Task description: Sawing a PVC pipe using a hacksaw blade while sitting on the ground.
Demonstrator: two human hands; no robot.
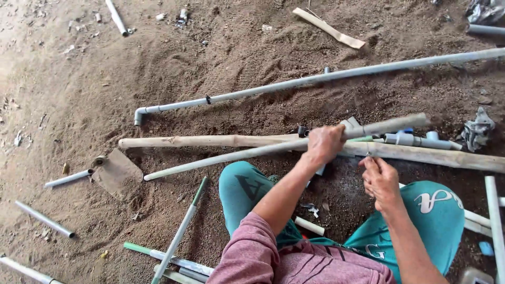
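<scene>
- The person is squatting over sandy ground, and the left hand is closing round a long grey plastic pipe, holding it near its middle where it is crossing a rough wooden pole.
- The pipe is lying slantwise in front of the knees, its near end resting on the dirt and its far end rising clear.
- It is looking light, stiff and smooth, probably a little slippery with dust; being long, it is likely swinging at the ends, so gripping close to the middle is steadying it.
- The right hand is pinching something small between fingertips, too small to make out.
- The left palm is hiding the pipe beneath it, and a dark fitting beside the hand is hard to identify.
- A second long pipe with an elbow is running out of view at the right edge.
</scene>
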